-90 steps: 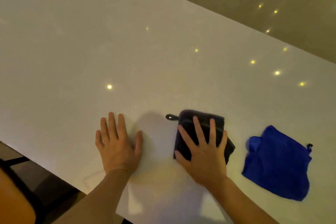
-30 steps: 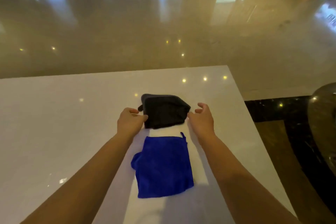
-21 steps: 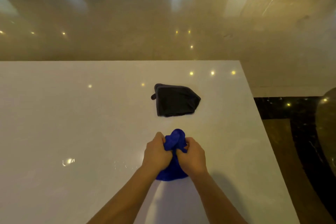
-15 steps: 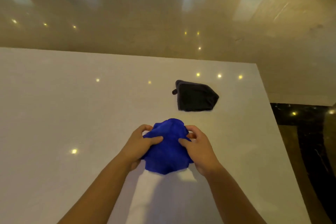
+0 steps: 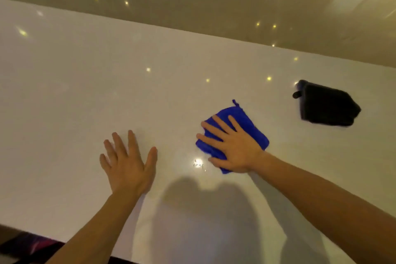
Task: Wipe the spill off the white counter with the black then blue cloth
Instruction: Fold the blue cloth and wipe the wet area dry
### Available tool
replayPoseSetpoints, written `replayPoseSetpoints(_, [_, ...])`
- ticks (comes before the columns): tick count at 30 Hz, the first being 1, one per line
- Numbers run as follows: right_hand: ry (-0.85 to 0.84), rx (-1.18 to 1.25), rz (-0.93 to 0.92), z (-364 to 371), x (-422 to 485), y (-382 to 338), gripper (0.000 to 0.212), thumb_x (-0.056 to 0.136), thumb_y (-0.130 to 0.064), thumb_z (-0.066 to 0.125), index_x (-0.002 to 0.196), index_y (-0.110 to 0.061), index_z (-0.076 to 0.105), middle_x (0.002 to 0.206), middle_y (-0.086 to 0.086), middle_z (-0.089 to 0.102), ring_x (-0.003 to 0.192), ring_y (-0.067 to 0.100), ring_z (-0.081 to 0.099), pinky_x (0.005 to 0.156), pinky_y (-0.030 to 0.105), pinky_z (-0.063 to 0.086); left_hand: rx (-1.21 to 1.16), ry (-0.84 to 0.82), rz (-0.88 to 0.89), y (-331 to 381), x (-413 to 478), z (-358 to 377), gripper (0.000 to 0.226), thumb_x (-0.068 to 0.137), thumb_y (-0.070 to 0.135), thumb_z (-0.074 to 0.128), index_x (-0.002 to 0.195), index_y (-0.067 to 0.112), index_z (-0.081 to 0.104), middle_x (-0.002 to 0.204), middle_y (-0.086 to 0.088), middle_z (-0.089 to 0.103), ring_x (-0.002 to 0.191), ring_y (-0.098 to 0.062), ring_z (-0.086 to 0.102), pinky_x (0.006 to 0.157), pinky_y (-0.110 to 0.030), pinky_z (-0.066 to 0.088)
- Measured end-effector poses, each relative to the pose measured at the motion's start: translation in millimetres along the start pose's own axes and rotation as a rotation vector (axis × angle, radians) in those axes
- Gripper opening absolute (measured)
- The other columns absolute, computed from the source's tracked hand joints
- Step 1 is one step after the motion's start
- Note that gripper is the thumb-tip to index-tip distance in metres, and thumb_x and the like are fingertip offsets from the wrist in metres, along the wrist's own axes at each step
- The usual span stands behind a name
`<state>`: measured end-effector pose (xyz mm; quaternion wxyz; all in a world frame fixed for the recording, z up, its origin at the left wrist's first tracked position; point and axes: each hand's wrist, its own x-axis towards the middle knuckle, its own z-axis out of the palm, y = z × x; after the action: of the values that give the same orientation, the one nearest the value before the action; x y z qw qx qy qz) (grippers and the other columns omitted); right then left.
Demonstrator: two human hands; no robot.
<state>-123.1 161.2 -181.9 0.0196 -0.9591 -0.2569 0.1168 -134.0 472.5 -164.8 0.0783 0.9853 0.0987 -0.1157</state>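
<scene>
Two hands are down on the white counter (image 5: pixel 64 83), nearest to me. My left hand (image 5: pixel 128 165) lies flat, fingers spread, holding nothing and just bracing on bare surface. My right hand (image 5: pixel 230 148) is also flat and open-palmed, pressed onto the folded blue cloth (image 5: pixel 250 128) rather than gripping it, fingers fanned over its near half. Right beside that cloth, on its left, a few tiny droplets (image 5: pixel 198 164) glint by a light reflection, so I'd guess that's what is left of the spill. Further back and to the right, well apart, the black cloth (image 5: pixel 327 106) sits folded and untouched, so the black pass looks done to me.

What could go wrong: with only a flat palm on it, the cloth could slide out or bunch up on the glossy top, and a stroke going away from those drops would miss them. The ceiling-light glare also makes leftover wet patches easy to overlook.

Count: two hands, two cloths (one blue, one black), one counter.
</scene>
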Motion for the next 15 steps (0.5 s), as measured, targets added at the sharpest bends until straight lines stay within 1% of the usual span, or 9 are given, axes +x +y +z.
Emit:
replayPoseSetpoints(1, [0.035, -0.026, 0.093, -4.6, 16.0, 26.6, 0.072, 0.097, -0.071, 0.022, 0.162, -0.043, 0.008, 0.174, -0.002, 0.006, 0.159, 0.036, -0.003, 0.123, 0.064, -0.003, 0.033, -0.001, 0.021, -4.6, -0.9, 6.6, 0.086, 0.088, 0.074, 0.009, 0.158, 0.026, -0.002, 0.166, -0.014, -0.008, 0.152, -0.035, -0.012, 0.121, -0.055, 0.001])
replayPoseSetpoints(4, [0.103, 0.098, 0.787, -16.6, 66.4, 82.1, 0.072, 0.096, -0.074, 0.011, 0.161, -0.044, 0.002, 0.174, -0.001, -0.003, 0.156, 0.045, -0.008, 0.117, 0.071, -0.008, 0.038, 0.056, 0.062, -12.0, 1.0, 25.1, 0.084, 0.089, 0.074, 0.012, 0.158, 0.027, -0.001, 0.166, -0.015, -0.003, 0.152, -0.036, -0.009, 0.12, -0.056, 0.002])
replayPoseSetpoints(5, [0.133, 0.155, 0.937, -19.0, 82.5, 84.8, 0.074, 0.096, -0.073, 0.009, 0.162, -0.041, 0.003, 0.174, 0.001, -0.003, 0.156, 0.046, -0.007, 0.118, 0.073, -0.006, 0.031, 0.07, 0.054, -14.0, 3.9, 29.1, 0.084, 0.089, 0.074, 0.013, 0.157, 0.027, 0.001, 0.166, -0.015, -0.001, 0.152, -0.036, -0.007, 0.12, -0.056, 0.004])
replayPoseSetpoints(6, [0.147, 0.206, 1.012, -25.1, 91.6, 77.0, 0.075, 0.097, -0.072, 0.008, 0.163, -0.037, 0.003, 0.174, 0.003, -0.001, 0.156, 0.046, -0.005, 0.12, 0.074, -0.002, 0.036, 0.076, 0.05, -15.5, 5.7, 30.0, 0.084, 0.089, 0.075, 0.013, 0.157, 0.027, 0.003, 0.166, -0.015, 0.001, 0.152, -0.036, -0.006, 0.119, -0.057, 0.005])
replayPoseSetpoints(7, [0.142, 0.226, 1.015, -28.5, 90.7, 59.2, 0.077, 0.097, -0.07, 0.007, 0.164, -0.032, 0.003, 0.174, 0.005, 0.001, 0.157, 0.044, -0.003, 0.121, 0.072, 0.001, 0.039, 0.062, 0.056, -15.9, 5.6, 29.5, 0.084, 0.089, 0.075, 0.014, 0.157, 0.027, 0.004, 0.166, -0.016, 0.002, 0.152, -0.037, -0.005, 0.118, -0.058, 0.005])
replayPoseSetpoints(9, [0.146, 0.205, 0.806, -17.7, 73.1, -2.3, 0.079, 0.098, -0.068, 0.013, 0.164, -0.026, 0.01, 0.173, 0.007, 0.008, 0.158, 0.042, 0.003, 0.122, 0.069, 0.007, 0.032, 0.049, 0.06, -14.9, 5.1, 27.1, 0.085, 0.088, 0.075, 0.015, 0.157, 0.026, 0.005, 0.166, -0.017, 0.002, 0.152, -0.038, -0.005, 0.118, -0.059, 0.006])
replayPoseSetpoints(11, [0.116, 0.196, 0.405, 8.0, 25.4, -98.7, 0.079, 0.095, -0.069, 0.032, 0.161, -0.027, 0.025, 0.171, 0.007, 0.019, 0.157, 0.043, 0.008, 0.119, 0.072, 0.011, 0.033, 0.025, 0.059, -12.8, 4.6, 23.6, 0.086, 0.088, 0.075, 0.016, 0.157, 0.025, 0.003, 0.166, -0.018, 0.002, 0.152, -0.039, -0.004, 0.118, -0.06, 0.007])
replayPoseSetpoints(13, [0.051, 0.059, -0.007, 29.2, -35.9, -180.2, 0.078, 0.092, -0.068, 0.045, 0.159, -0.03, 0.031, 0.17, 0.006, 0.024, 0.156, 0.044, 0.009, 0.12, 0.074, 0.008, 0.03, 0.019, 0.062, -11.4, 4.8, 20.7, 0.086, 0.088, 0.075, 0.017, 0.157, 0.025, 0.004, 0.165, -0.019, 0.004, 0.152, -0.04, -0.003, 0.117, -0.061, 0.008])
replayPoseSetpoints(15, [-0.017, -0.138, -0.372, 40.6, -63.2, -180.6, 0.073, 0.098, -0.06, 0.048, 0.161, -0.031, 0.025, 0.171, 0.005, 0.02, 0.156, 0.043, 0.009, 0.122, 0.07, 0.001, 0.042, 0.005, 0.057, -12.1, 4.8, 20.3, 0.087, 0.088, 0.075, 0.016, 0.157, 0.024, 0.005, 0.165, -0.019, 0.004, 0.152, -0.039, -0.003, 0.118, -0.061, 0.009])
